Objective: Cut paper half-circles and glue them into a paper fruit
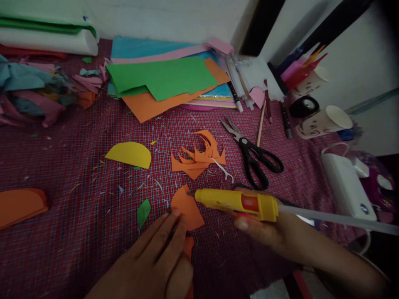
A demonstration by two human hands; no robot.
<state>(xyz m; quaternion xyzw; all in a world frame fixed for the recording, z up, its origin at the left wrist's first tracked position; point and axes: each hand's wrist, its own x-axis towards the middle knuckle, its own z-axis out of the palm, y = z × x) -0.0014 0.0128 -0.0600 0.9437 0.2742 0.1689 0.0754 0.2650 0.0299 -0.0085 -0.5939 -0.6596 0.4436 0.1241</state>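
Note:
My right hand is wrapped around a yellow hot glue gun, a long clear glue stick jutting from its back. The nozzle is at the upper right edge of an orange paper cutout with a rounded top. My left hand lies with fingers stretched out, its fingertips on the left side of that cutout. Another strip of orange paper is partly hidden beneath this hand. Close by on the left is a small green paper leaf.
Orange paper scraps and black-handled scissors lie beyond the glue gun. A yellow half-round and stacked orange pieces are leftward. Coloured sheets lie at the back. Paper cups and a white power bank stand right.

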